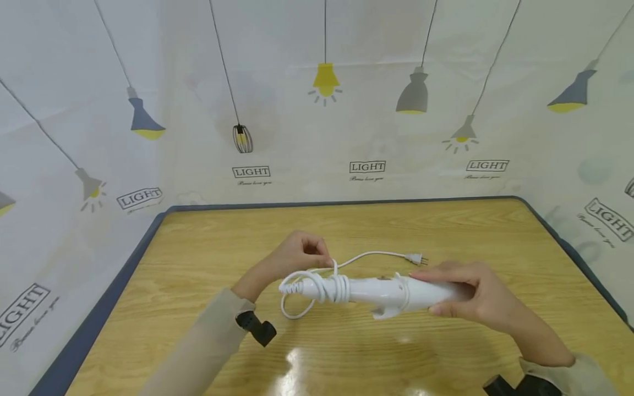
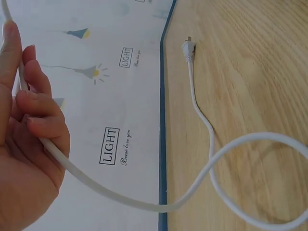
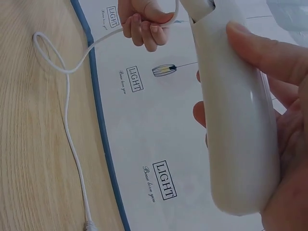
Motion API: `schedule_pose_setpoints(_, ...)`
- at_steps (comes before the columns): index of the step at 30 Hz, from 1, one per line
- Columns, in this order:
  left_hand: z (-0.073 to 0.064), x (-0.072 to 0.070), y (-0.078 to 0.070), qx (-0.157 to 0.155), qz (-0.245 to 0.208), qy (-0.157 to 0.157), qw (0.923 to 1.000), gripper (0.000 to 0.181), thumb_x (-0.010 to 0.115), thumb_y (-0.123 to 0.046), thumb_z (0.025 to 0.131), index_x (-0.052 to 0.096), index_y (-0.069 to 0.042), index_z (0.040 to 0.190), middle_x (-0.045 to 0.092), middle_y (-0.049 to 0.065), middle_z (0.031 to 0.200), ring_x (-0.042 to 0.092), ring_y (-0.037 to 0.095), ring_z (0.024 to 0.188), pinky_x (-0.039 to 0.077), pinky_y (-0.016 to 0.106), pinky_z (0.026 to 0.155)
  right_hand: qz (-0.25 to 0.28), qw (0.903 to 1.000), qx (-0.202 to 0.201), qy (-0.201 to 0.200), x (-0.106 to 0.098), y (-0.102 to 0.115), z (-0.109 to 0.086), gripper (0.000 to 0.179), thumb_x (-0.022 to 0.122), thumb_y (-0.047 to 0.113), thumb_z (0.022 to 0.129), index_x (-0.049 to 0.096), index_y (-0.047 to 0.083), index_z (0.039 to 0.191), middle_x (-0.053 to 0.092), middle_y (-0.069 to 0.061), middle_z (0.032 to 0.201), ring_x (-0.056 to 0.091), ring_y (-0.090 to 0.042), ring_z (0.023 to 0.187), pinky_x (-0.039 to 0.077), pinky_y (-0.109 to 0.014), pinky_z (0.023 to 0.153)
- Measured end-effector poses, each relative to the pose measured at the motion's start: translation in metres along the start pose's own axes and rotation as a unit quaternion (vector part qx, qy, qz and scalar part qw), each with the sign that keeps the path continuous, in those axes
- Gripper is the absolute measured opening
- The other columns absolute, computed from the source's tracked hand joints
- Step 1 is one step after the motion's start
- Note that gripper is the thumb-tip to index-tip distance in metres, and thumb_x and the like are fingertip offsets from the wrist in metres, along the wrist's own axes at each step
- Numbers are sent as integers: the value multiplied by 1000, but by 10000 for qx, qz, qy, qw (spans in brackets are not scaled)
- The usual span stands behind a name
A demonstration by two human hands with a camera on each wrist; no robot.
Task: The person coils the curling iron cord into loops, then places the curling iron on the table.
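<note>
Above the wood-grain table [image 1: 198,258], a white elongated appliance [image 1: 376,291] is held roughly level. Its body is broad and blunt at one end, narrowing to a ribbed collar [image 1: 292,287] at the other; a small flared tab [image 1: 388,313] projects from the near side. White cord [image 2: 86,179] is wound in several close turns round the narrow part, with a loose loop hanging beside it.

The appliance extends between the hands. The right hand [image 1: 470,291] grips the broad end — thumb on one side, fingers round the other, spread to the width of the body. The left hand [image 1: 301,254], fingers curled nearly closed, pinches the cord just beyond the wound end. The rest of the cord runs across the table to a two-pin plug [image 1: 414,258], lying beyond the appliance.

The casing is smooth, rounded and slightly glossy, apparently plastic; the cord is round and flexible. The tabletop shows pale grain and reflected light — its far side meets a dark blue edging [image 1: 346,203] below a white wall covering [image 1: 297,190] printed with hanging lamps.
</note>
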State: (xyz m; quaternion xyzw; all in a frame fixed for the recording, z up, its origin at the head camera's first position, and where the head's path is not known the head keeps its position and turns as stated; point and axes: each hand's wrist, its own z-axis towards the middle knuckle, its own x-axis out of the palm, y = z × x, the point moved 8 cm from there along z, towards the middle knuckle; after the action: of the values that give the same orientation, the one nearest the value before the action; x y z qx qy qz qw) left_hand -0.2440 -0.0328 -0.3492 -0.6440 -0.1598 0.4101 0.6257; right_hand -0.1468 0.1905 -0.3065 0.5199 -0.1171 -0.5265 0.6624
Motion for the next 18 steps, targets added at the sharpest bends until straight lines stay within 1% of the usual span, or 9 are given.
schedule_pose_setpoints(3, -3, -3, -6, 64, 286, 133, 9995, 11, 70, -5, 80, 63, 0, 73, 57, -1, 66, 42, 7, 56, 37, 21, 52, -257, 9989, 318, 234, 3, -4, -2, 54, 73, -9, 69, 62, 7, 120, 62, 1, 114, 56, -13, 86, 47, -27, 62)
schedule_pose_setpoints(4, -4, -4, -8, 80, 344, 188, 9992, 11, 71, -6, 79, 63, -1, 73, 57, 0, 66, 41, 7, 56, 36, 21, 52, -327, 9983, 364, 307, 4, -5, -2, 53, 74, -7, 69, 63, 9, 119, 63, 0, 113, 56, -13, 85, 47, -27, 61)
schedule_pose_setpoints(7, -7, -4, -15, 119, 632, 340, 9974, 12, 74, -9, 77, 64, -4, 73, 56, 0, 64, 38, 8, 52, 33, 20, 50, -477, 9969, 381, 504, 7, -7, -2, 52, 75, -4, 70, 64, 11, 118, 63, -2, 109, 56, -14, 82, 48, -28, 59)
schedule_pose_setpoints(9, -9, -3, -19, 130, 955, 408, 9945, 14, 76, -14, 75, 65, -7, 72, 56, -1, 63, 36, 8, 50, 31, 20, 49, -687, 9952, 348, 596, 10, -7, -1, 50, 76, 0, 70, 65, 14, 117, 64, -2, 107, 56, -13, 81, 47, -27, 58)
schedule_pose_setpoints(11, -11, -1, -24, 147, 1244, 475, 9910, 16, 78, -19, 73, 66, -9, 71, 56, -3, 63, 35, 7, 49, 30, 20, 48, -1008, 9922, 295, 679, 14, -7, 0, 48, 77, 6, 70, 66, 16, 116, 64, -1, 106, 57, -12, 82, 46, -26, 58)
schedule_pose_setpoints(14, -13, 3, -32, 226, 1672, 521, 9843, 18, 78, -26, 72, 66, -13, 70, 57, -7, 64, 34, 7, 49, 30, 20, 48, -1684, 9822, 326, 763, 18, -8, 3, 45, 79, 17, 70, 67, 22, 113, 65, 1, 104, 57, -9, 84, 46, -24, 58)
schedule_pose_setpoints(17, -16, 6, -40, 292, 1981, 463, 9787, 18, 78, -28, 72, 65, -16, 70, 57, -9, 64, 34, 7, 48, 31, 21, 47, -2343, 9673, 508, 830, 21, -11, 5, 43, 79, 27, 70, 68, 26, 111, 66, 2, 104, 57, -9, 86, 45, -23, 59)
schedule_pose_setpoints(18, -18, 6, -44, 329, 2139, 418, 9754, 17, 78, -29, 72, 65, -17, 70, 57, -11, 64, 36, 6, 49, 33, 21, 48, -2512, 9626, 590, 824, 21, -12, 6, 43, 79, 28, 69, 68, 27, 111, 66, 2, 104, 58, -9, 86, 45, -23, 60)
